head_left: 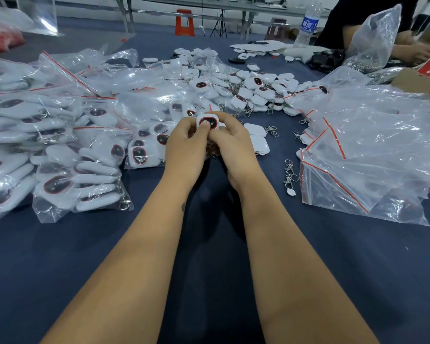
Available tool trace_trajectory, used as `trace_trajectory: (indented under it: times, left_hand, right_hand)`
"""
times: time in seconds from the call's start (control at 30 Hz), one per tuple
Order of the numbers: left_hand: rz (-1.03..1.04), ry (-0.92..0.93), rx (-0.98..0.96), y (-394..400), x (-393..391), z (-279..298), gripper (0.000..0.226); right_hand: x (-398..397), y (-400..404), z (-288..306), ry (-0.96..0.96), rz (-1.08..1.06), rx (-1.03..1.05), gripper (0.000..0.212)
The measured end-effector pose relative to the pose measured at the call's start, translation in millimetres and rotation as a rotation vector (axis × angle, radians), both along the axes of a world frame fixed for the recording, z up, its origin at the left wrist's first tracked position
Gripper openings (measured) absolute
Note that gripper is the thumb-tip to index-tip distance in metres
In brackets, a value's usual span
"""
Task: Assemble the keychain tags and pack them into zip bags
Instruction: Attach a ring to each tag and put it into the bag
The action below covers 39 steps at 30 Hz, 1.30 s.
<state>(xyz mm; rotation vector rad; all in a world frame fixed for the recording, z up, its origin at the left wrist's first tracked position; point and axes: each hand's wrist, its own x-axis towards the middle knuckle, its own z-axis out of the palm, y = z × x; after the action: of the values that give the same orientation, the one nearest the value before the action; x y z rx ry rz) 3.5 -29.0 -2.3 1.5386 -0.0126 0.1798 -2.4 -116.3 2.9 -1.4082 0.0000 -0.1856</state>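
Head view: two bare forearms reach over a dark blue cloth table (209, 244).
Left hand (184, 142): fingers curled, thumb pressing the tag's face.
Right hand (233, 140): fingers curled round the same tag.
Keychain tag (208, 121): held between both hands; small white rounded square with a red-ringed dark oval.
Handling: likely light, rigid, smooth plastic; best pinched by its edges.
Zip bags (358, 170): thin, crinkly, clear, red-striped; empty on the right, filled on the left.

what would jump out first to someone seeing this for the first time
Two hands, the left hand and right hand, meet mid-table, pinching one white tag with a red-ringed dark oval. Filled zip bags pile up on the left, empty zip bags on the right, and loose tags heap behind the hands.
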Motion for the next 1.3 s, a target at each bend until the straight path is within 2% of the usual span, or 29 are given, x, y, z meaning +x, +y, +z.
trace_trajectory:
  times: [0.17, 0.27, 0.33, 0.43, 0.53, 0.63, 0.77, 1.07, 1.23, 1.3]
  left_hand:
    - [0.045, -0.003, -0.113, 1, -1, 3, 0.026]
    - [0.149, -0.073, 0.043, 3, 1, 3, 0.022]
    - [0.190, -0.114, 0.163, 5, 1, 2, 0.031]
    - [0.182, -0.168, 0.318, 4, -1, 1, 0.047]
    - [0.137, -0.197, 0.423, 2, -2, -2, 0.051]
    - [0.110, -0.151, 0.440, 1, 0, -3, 0.052]
    - [0.176, -0.142, 0.310, 3, -2, 0, 0.037]
    - [0.121, -0.377, 0.315, -4, -16, 5, 0.039]
    - [0.118, -0.489, 0.483, 10, -12, 7, 0.044]
    - [0.224, -0.477, 0.370, 23, -9, 10, 0.037]
  right_hand:
    - [0, 0, 1, -0.017, -0.028, 0.065, 0.031]
    - [2, -5, 4, -0.003, -0.116, 0.233, 0.025]
    - [2, -9, 5, 0.004, -0.153, 0.374, 0.022]
    - [2, -11, 7, -0.021, -0.129, 0.549, 0.023]
    - [1, -9, 8, -0.038, -0.080, 0.610, 0.022]
    - [-1, -5, 8, -0.031, -0.039, 0.522, 0.021]
    - [-1, 0, 7, -0.020, -0.060, 0.393, 0.023]
    - [6, -2, -3, 0.089, -0.144, 0.128, 0.019]
    - [8, -4, -5, 0.072, -0.125, -0.172, 0.014]
    - [9, -4, -5, 0.059, -0.133, -0.293, 0.025]
